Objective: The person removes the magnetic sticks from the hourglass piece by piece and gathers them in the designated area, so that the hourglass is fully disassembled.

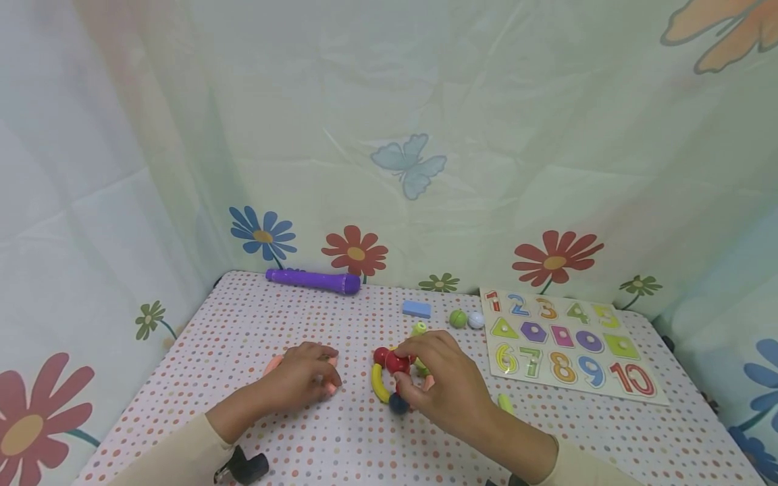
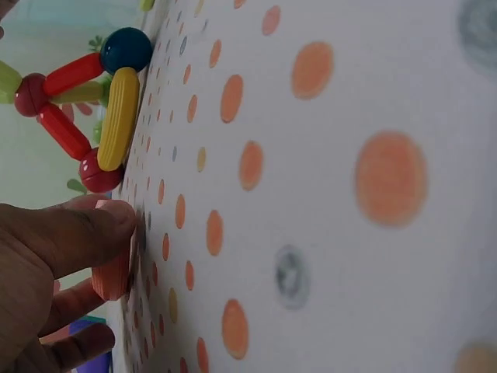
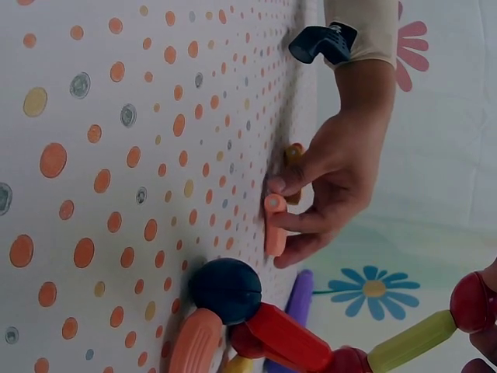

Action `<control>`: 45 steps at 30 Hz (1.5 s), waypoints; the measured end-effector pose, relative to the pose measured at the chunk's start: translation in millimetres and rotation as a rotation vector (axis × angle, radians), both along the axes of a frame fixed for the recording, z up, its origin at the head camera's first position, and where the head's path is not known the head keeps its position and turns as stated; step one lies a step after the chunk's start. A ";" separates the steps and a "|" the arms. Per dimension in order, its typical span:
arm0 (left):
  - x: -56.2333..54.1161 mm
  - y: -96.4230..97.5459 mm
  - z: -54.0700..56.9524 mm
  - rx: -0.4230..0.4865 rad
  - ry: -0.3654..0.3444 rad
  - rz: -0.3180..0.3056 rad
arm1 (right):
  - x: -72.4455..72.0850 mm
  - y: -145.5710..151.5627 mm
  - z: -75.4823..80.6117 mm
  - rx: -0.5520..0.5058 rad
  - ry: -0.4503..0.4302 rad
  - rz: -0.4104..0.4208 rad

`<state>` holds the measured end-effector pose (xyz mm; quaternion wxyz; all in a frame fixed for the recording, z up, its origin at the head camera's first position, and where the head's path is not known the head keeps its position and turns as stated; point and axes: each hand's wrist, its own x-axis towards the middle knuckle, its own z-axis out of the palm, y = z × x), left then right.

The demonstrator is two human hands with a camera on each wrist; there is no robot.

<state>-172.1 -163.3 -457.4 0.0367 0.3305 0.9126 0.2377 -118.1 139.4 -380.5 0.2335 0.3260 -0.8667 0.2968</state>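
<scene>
A toy frame of magnetic sticks and balls stands mid-table, with a dark blue ball [image 1: 398,403], a yellow curved stick [image 1: 379,383] and red balls. My right hand [image 1: 450,385] reaches over it from the right and grips a red ball [image 3: 470,301] at its top. Red sticks [image 2: 65,132] and a light green stick [image 3: 411,342] join the balls. To the left of the frame, my left hand [image 1: 300,378] pinches an orange stick [image 2: 112,272] between thumb and fingers, low over the tabletop. That stick is apart from the frame.
A purple microphone [image 1: 313,280] lies at the back left. Behind the frame are a blue block [image 1: 416,309], a green ball [image 1: 458,318] and a white ball [image 1: 476,320]. A number puzzle board [image 1: 571,388] lies on the right. A loose green stick [image 1: 505,403] sits near my right wrist.
</scene>
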 end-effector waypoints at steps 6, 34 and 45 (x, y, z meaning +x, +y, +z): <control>0.7 -0.6 -1.6 -0.029 -0.006 0.027 | 0.1 0.3 -0.2 -0.002 -0.002 0.000; -4.4 -15.4 3.7 -0.045 -0.055 0.165 | -0.3 2.0 -1.1 -0.026 -0.007 0.030; -5.2 -41.9 2.8 -0.085 -0.075 0.206 | -0.2 1.1 -2.0 -0.037 0.022 0.022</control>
